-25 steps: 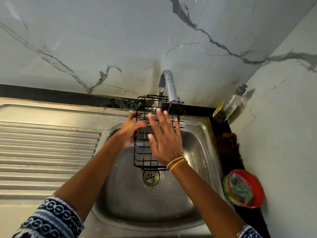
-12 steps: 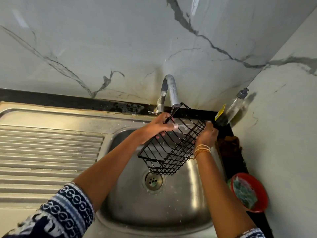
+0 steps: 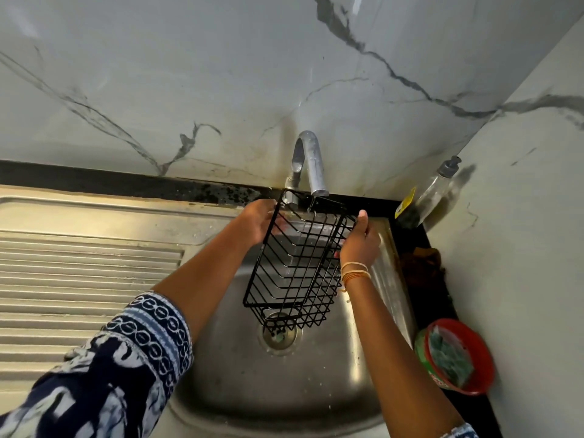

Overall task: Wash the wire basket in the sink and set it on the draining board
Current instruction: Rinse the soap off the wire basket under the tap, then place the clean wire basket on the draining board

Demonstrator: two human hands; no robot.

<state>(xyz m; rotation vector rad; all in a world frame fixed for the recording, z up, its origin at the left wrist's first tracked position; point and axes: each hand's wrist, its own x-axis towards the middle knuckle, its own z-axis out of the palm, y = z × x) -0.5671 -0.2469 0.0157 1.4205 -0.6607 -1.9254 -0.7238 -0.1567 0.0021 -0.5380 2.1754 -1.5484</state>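
Basket [image 3: 297, 267] lengthwise tap-to-drain — tilted (both hands gripping).

black wire basket [image 3: 297, 267], tilted, above sink [image 3: 240, 390]

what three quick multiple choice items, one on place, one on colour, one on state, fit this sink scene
1. Where is the wire basket?
A. on the draining board
B. held over the sink, under the tap
C. on the floor

2. What colour is the basket?
A. black
B. white
C. red

3. How is it held?
A. by no hand
B. left hand only
C. both hands

Key: 1 B, it hangs above the drain; 2 A, its wires are black; 3 C, the left hand and right hand grip opposite sides.
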